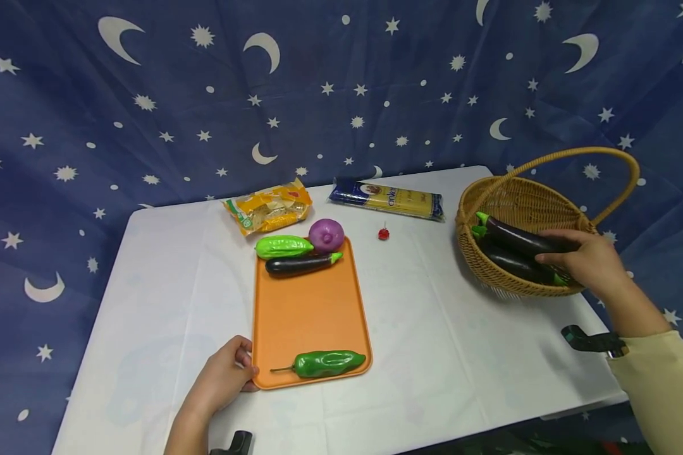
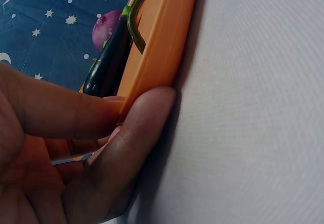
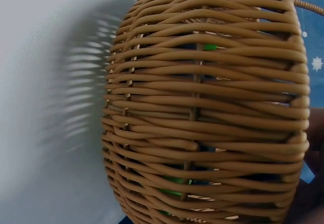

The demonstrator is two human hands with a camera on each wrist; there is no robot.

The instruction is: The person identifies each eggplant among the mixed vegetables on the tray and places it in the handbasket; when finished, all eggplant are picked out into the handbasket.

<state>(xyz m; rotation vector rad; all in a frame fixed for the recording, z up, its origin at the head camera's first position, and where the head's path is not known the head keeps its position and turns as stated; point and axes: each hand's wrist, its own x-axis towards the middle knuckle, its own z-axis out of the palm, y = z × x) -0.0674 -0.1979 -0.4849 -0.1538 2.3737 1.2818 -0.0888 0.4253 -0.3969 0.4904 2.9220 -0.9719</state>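
With thumb and fingers, my left hand (image 1: 224,376) pinches the near left corner of an orange tray (image 1: 310,306); the left wrist view shows the fingers over and under its rim. A green pepper (image 1: 329,364) lies along the tray's near edge. At its far end are a light green vegetable (image 1: 284,246), a purple onion (image 1: 326,236) and a dark eggplant (image 1: 298,265). My right hand (image 1: 592,259) reaches into a wicker basket (image 1: 529,202) and grips the end of an upper eggplant (image 1: 512,236). Another eggplant (image 1: 515,262) lies below it. In the right wrist view, the basket wall (image 3: 202,102) hides most of that hand.
Behind the tray lies a yellow food bag (image 1: 270,208), and to its right a blue and yellow pasta packet (image 1: 387,199). A small red cherry-like piece (image 1: 384,234) sits in front of the packet. The basket's tall handle (image 1: 580,151) arches over its opening.
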